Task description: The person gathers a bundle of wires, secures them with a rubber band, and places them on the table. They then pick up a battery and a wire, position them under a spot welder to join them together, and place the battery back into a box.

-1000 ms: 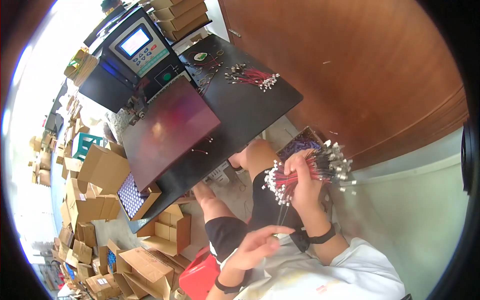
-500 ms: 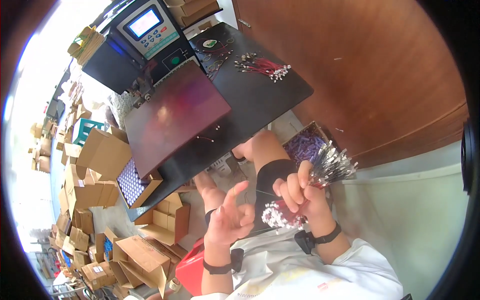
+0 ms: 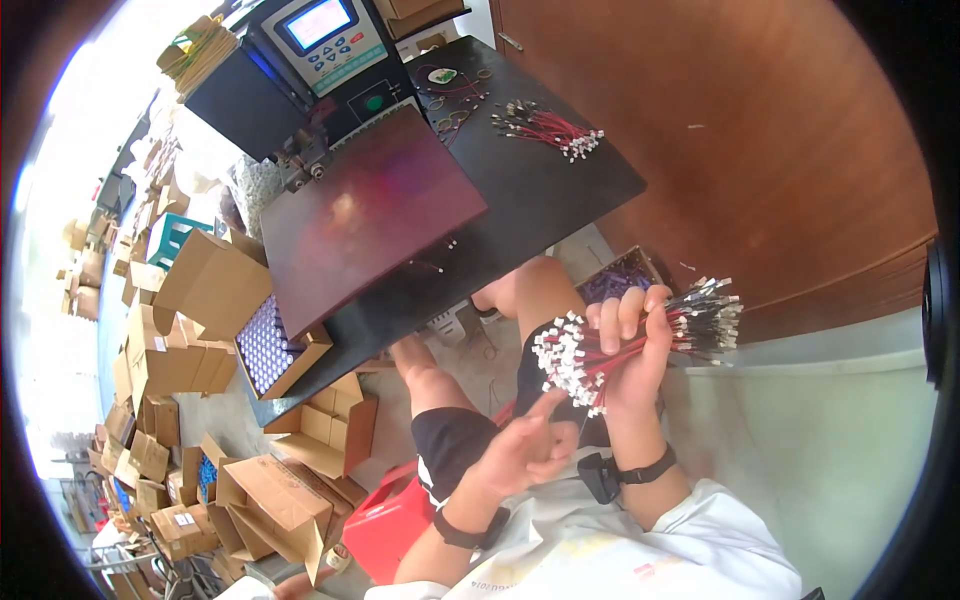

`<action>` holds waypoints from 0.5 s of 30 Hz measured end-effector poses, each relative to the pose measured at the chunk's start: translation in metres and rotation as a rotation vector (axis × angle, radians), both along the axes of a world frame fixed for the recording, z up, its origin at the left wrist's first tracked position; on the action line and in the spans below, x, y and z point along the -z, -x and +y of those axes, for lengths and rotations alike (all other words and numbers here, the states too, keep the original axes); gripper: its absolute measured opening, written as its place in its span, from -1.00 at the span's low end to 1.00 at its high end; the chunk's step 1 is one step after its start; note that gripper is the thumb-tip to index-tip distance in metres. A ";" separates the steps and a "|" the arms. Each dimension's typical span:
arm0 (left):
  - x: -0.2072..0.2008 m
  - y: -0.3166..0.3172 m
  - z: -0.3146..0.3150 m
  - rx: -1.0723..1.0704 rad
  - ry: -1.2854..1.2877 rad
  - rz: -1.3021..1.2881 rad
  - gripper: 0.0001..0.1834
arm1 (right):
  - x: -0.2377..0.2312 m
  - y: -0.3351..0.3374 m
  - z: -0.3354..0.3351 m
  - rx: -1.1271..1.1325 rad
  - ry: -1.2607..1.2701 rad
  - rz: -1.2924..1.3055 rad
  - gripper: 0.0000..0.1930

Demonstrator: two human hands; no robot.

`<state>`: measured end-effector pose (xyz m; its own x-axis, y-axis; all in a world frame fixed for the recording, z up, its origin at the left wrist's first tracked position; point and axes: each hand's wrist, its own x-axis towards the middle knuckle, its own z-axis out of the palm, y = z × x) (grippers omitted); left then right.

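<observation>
My right hand is closed around a thick bundle of short red and black cables. White connectors fan out at the bundle's left end, and more connector tips with black wires stick out to the right. Just below the white connectors is my left hand. Its index finger points up at them while the other fingers are loosely bent, with nothing visible in its grasp. Whether that fingertip touches a connector is hard to tell.
On the black table stands a machine with a screen and a dark red board. Another cable pile lies at its far right. Battery cells fill a box at left. Cartons crowd the floor beside a red stool.
The bundle has been turned and raised slightly, its white connectors now higher. My left hand has moved right and down, below them. The view has shifted a little.
</observation>
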<state>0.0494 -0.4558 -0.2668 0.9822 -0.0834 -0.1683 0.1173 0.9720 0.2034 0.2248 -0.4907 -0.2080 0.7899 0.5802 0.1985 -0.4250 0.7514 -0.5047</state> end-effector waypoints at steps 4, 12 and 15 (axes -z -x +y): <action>0.009 0.002 -0.002 0.063 0.052 0.089 -0.63 | -0.006 0.007 -0.002 -0.223 -0.097 -0.132 -0.78; -0.009 -0.001 -0.007 0.022 -0.357 0.283 -0.60 | -0.012 0.032 0.007 0.192 0.045 -0.754 -0.68; -0.011 -0.007 -0.010 -0.061 -0.559 0.275 -0.31 | -0.004 0.026 0.009 0.403 0.090 -0.777 -0.67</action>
